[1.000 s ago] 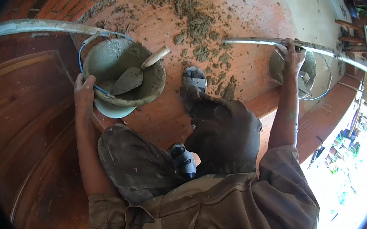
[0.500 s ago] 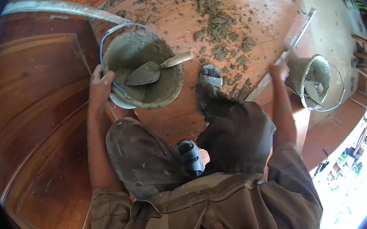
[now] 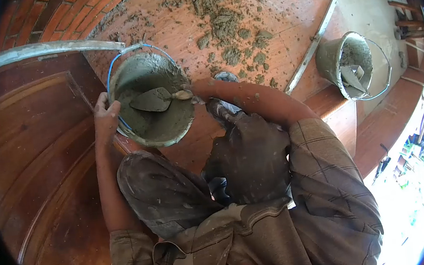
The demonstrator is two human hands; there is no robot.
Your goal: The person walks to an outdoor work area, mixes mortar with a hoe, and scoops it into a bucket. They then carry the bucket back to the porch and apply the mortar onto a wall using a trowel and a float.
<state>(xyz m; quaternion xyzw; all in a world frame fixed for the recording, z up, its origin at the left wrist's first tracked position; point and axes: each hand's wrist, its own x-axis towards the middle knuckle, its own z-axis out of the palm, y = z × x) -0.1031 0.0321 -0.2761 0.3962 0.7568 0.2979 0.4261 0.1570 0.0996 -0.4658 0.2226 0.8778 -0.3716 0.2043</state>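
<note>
A mortar-coated bucket [image 3: 183,122] with a blue wire handle stands in front of me, tilted a little toward me. My left hand [image 3: 107,112] grips its left rim. Inside lies a trowel [image 3: 153,100], its pointed blade smeared with mortar and its wooden handle reaching toward the right rim. My right hand [image 3: 196,90] is closed at the end of that handle; part of its fingers is hidden. Off to the right, a long straightedge [image 3: 315,40] lies on the floor, apart from both hands.
A second bucket [image 3: 328,62] with a trowel [image 3: 352,78] in it leans at the right. Mortar clumps [image 3: 227,23] are scattered over the reddish floor ahead. A wooden door panel [image 3: 34,144] lies along my left, with a brick surface [image 3: 73,13] beyond it.
My right hand has left the straightedge and come across to the trowel's handle. My left hand stays on the bucket rim. The camera view has shifted somewhat.
</note>
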